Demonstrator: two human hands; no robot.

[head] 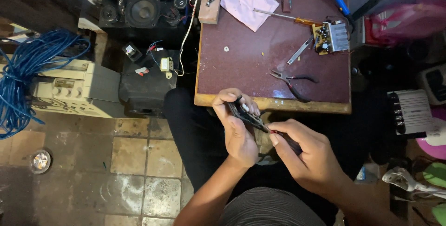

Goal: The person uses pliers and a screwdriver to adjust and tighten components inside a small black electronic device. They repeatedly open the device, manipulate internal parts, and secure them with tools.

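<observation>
Left hand (pixel 237 123) clasps small dark part (pixel 246 115) over lap, near table (pixel 274 103) edge. Long axis slants down-right. Right hand (pixel 309 154) pinches thin red-handled tool (pixel 275 132), tip touching part's right end.

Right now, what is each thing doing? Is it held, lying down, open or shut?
left hand: gripping a small dark part.
right hand: pinching a thin tool against that part.
pliers: lying on the table, handles spread.
screwdriver: lying flat.
circuit board: resting untouched.
blue cable: coiled loosely.
</observation>
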